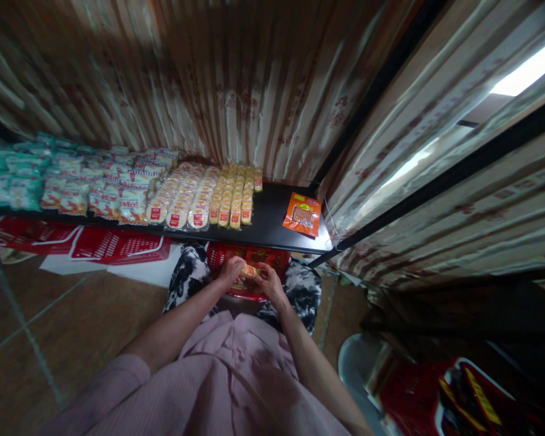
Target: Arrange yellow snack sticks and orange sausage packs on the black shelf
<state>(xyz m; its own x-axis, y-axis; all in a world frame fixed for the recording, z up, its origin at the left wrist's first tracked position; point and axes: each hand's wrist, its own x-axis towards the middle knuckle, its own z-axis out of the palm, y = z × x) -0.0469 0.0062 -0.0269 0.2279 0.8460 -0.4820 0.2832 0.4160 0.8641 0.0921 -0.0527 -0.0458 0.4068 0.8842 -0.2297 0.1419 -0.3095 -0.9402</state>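
Observation:
Between my two hands, above my lap, is a small yellow snack packet with a red label. My left hand is closed on its left end, and my right hand grips its right end. Below them, between my knees, sits a red basket with orange-red packages in it. On the black shelf ahead stand rows of similar yellow packets. An orange package lies apart at the shelf's right end.
Left along the shelf are round white-wrapped snacks, white bags and green bags. Red baskets stand on the floor beneath. A black post rises by the shelf's right end. Another red basket is at lower right.

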